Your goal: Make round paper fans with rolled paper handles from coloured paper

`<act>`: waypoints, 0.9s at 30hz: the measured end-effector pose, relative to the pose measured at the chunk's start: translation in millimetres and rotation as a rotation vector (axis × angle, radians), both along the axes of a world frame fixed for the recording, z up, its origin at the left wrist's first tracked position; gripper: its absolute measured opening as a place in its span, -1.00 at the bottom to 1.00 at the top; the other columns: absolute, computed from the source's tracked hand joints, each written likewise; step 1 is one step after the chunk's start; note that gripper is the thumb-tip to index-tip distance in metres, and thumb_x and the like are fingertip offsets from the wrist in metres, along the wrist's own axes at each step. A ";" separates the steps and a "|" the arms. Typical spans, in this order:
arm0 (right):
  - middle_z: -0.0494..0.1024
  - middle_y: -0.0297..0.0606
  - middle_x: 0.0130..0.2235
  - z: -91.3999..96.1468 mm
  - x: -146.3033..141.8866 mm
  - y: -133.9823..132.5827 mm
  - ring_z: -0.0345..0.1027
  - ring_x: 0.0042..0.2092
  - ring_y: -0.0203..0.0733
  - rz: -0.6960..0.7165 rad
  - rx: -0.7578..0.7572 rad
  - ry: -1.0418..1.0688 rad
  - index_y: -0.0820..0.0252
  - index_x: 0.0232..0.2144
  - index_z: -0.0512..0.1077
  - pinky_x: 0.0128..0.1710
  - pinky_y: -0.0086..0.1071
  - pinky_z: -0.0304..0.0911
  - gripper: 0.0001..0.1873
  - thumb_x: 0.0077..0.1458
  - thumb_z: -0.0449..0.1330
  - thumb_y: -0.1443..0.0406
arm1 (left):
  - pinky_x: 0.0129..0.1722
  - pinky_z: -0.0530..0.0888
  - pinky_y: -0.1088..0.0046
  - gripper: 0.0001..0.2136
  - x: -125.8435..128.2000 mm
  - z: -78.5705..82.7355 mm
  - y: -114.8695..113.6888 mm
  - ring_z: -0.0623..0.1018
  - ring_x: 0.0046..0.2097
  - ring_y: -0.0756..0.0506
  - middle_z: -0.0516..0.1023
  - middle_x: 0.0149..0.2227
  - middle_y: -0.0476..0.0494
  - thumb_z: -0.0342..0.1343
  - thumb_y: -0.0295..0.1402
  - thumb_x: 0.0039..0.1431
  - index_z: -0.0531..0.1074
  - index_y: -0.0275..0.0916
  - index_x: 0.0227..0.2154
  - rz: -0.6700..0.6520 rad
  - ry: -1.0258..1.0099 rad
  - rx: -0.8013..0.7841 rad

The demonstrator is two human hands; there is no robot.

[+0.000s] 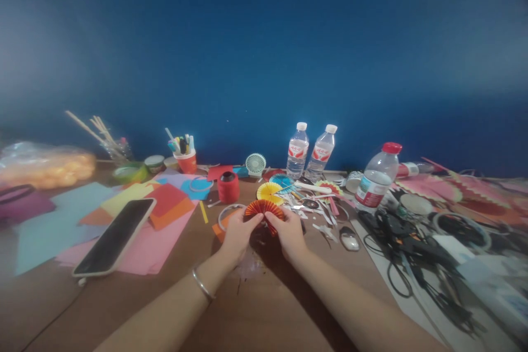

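Both hands, the left hand (238, 234) and the right hand (292, 234), are grasping the orange-red pleated paper fan (256, 209), thumbs on the near side and close together at its lower middle; the fingers behind are hidden. The fan is held just above the brown wooden counter (256, 313), its folds spread in an arc beyond the thumbs.

To shape it well, pinch firmly at the middle where the folds converge, and keep the outer edge loose so that the pleats open evenly. Light, equal pressure from both thumbs should suit thin paper; squeezing one side harder would probably crush its folds or skew the round.

Just beyond the grip lies a yellow pleated paper rosette (269, 192), which could serve as a guide for even spacing. White paper scraps (325, 231) lie to the right of the grip, so working slightly above them seems wise. Left of it, well apart, a black-screened smartphone (117, 239) rests partly on coloured paper sheets (142, 247).
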State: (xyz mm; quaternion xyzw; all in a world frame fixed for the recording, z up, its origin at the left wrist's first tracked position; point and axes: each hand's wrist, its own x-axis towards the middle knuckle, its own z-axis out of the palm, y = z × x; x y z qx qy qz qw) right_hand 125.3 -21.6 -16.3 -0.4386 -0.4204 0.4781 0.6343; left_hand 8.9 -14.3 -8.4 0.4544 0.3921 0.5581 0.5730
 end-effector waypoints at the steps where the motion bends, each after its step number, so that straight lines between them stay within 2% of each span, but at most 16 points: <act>1: 0.53 -0.29 -0.46 0.3 0.1 -0.1 0.34 -0.47 -0.27 0.005 0.000 0.002 0.27 -0.38 0.48 -0.41 -0.38 0.26 -0.74 -0.18 0.24 0.24 | -0.26 0.43 0.35 -0.73 -0.4 0.2 0.2 0.52 -0.30 -0.12 0.56 -0.37 -0.13 0.21 -0.33 -0.15 0.47 -0.32 -0.32 -0.004 -0.005 -0.007; 6: 0.53 -0.29 -0.44 1.0 1.1 -0.2 0.35 -0.43 -0.24 -0.020 0.029 0.003 0.26 -0.38 0.49 -0.38 -0.37 0.27 -0.74 -0.20 0.25 0.24 | -0.26 0.42 0.35 -0.73 -1.2 2.4 0.3 0.52 -0.32 -0.12 0.56 -0.39 -0.13 0.23 -0.34 -0.18 0.48 -0.32 -0.34 -0.015 -0.019 -0.025; 15: 0.51 -0.31 -0.52 1.3 0.5 0.5 0.30 -0.53 -0.29 -0.010 -0.022 0.047 0.30 -0.44 0.49 -0.48 -0.41 0.23 -0.73 -0.23 0.27 0.22 | -0.25 0.42 0.35 -0.73 -3.7 0.2 3.1 0.52 -0.31 -0.12 0.56 -0.39 -0.14 0.22 -0.34 -0.16 0.48 -0.33 -0.33 -0.039 0.033 -0.006; 27: 0.49 -0.33 -0.55 -3.1 3.1 3.8 0.26 -0.56 -0.34 -0.003 -0.032 0.033 0.30 -0.46 0.49 -0.51 -0.44 0.19 -0.75 -0.24 0.28 0.23 | -0.32 0.40 0.43 -0.79 -5.8 2.1 5.0 0.50 -0.37 -0.10 0.57 -0.42 -0.11 0.20 -0.33 -0.16 0.51 -0.31 -0.41 -0.021 0.204 0.069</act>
